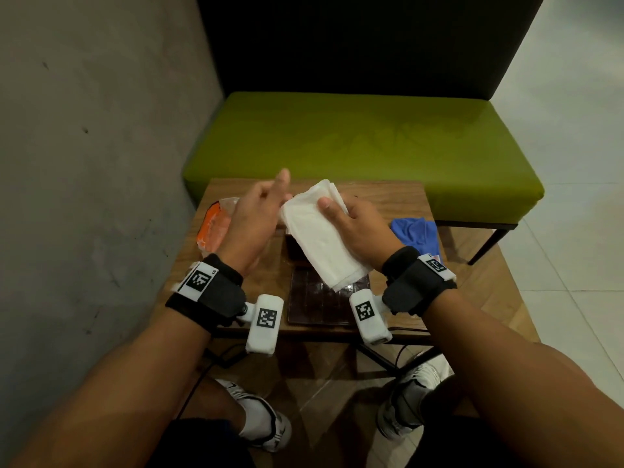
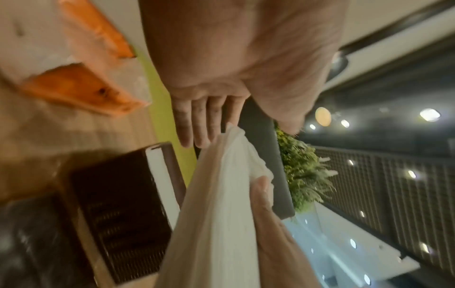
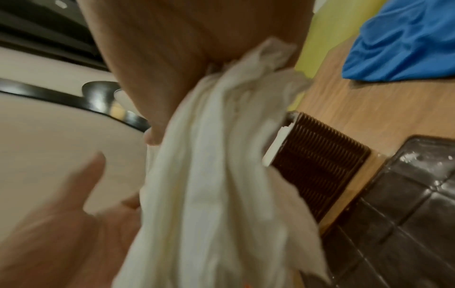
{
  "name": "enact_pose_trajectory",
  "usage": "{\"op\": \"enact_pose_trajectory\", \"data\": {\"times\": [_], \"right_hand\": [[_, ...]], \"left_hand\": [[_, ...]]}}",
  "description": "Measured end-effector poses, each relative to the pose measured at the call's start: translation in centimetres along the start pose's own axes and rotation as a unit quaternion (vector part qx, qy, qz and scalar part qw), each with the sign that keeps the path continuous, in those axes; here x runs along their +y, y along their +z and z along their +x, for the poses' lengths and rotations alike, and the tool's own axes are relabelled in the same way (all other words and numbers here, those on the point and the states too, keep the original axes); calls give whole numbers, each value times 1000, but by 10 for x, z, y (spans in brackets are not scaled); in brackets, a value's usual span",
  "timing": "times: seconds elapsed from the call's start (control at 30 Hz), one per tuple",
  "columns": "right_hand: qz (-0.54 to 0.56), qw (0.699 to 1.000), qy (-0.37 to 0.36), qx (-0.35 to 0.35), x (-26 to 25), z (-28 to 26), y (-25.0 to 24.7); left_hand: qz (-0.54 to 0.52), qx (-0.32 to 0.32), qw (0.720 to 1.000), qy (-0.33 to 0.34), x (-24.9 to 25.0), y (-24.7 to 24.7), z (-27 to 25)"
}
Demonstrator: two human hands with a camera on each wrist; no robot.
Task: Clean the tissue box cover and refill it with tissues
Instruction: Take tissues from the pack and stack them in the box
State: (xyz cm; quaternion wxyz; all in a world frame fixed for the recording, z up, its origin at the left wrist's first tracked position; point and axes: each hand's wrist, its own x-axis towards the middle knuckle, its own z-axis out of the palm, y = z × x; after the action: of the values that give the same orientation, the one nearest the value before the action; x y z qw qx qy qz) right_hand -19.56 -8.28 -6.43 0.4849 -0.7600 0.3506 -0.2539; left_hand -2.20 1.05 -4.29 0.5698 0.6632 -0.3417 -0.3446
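Note:
A thick stack of white tissues (image 1: 317, 238) is held tilted above the table; my right hand (image 1: 341, 214) grips it, thumb on top and fingers underneath. My left hand (image 1: 266, 201) is beside the stack's left edge with straight fingers (image 2: 197, 120) and holds nothing. Under the stack stands the dark brown woven tissue box cover (image 1: 293, 251), mostly hidden in the head view. The wrist views show its ribbed side (image 2: 118, 204) (image 3: 320, 165) and a white inner edge. A flat dark brown panel (image 1: 320, 305) lies in front of it.
An orange and clear plastic wrapper (image 1: 216, 228) lies at the left of the small wooden table (image 1: 398, 197). A blue cloth (image 1: 418, 231) sits at the table's right edge. A green bench (image 1: 354, 136) stands behind and a concrete wall to the left.

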Motion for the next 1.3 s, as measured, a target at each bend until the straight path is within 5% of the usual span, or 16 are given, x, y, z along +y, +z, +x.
{"op": "enact_pose_trajectory", "data": {"times": [0.07, 0.13, 0.3, 0.4, 0.53, 0.67, 0.77, 1.03, 1.23, 1.3], "right_hand": [[-44, 998, -26, -45, -3, 3, 1], [-82, 992, -46, -82, -7, 5, 1], [-155, 978, -42, -132, -16, 6, -8], [-146, 980, -43, -127, -15, 7, -10], [-60, 997, -37, -22, -17, 7, -15], [169, 976, 97, 95, -13, 0, -12], [213, 967, 117, 82, -16, -12, 1], [84, 977, 23, 196, 6, -7, 22], [35, 976, -22, 212, 7, -10, 18], [31, 978, -19, 206, 5, -11, 17]], "left_hand": [[83, -72, 993, 47, 2, -2, 3], [133, -172, 976, 23, 3, -2, 4], [51, -289, 953, -79, 0, -9, 2], [28, -269, 959, -87, -6, -6, 1], [-36, -175, 982, -64, -9, 0, 0], [-39, -22, 999, -9, -14, 6, -1], [-20, 42, 998, 33, -22, 17, -4], [11, 81, 996, -16, -34, 19, -4], [-3, 49, 996, -74, -37, 12, 0], [-36, -11, 992, -120, -34, 8, 0]]}}
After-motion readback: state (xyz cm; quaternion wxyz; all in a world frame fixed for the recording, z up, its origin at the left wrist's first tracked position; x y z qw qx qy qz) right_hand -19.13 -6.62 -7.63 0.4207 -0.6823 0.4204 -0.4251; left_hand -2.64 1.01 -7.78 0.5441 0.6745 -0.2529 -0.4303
